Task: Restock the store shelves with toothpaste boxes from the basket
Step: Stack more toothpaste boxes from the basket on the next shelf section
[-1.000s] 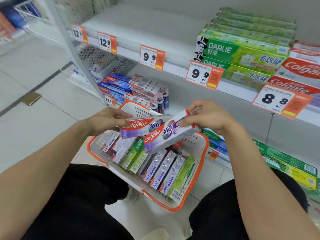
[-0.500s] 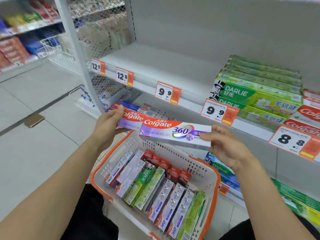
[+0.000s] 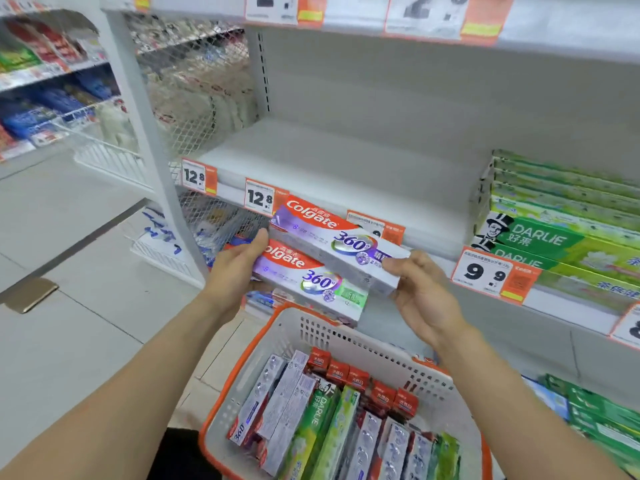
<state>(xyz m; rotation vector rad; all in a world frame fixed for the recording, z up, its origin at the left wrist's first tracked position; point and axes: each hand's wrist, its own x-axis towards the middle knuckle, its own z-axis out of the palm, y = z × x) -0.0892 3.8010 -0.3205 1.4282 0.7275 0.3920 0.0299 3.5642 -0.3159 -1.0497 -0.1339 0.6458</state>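
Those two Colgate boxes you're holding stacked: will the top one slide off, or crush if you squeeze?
The top box looks glossy and sits offset on the lower box, so it could slide; the right hand steadies its end. Both look like stiff, thin card, probably light, so a hard grip from the left hand may dent them.

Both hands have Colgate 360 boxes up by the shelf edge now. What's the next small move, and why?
Probably carry the upper Colgate box forward onto the bare shelf behind the 12.8 price tag. The right hand holds its end and the left hand steadies both it and the lower Colgate box just in front of the shelf lip, and that stretch of shelf holds no stock.
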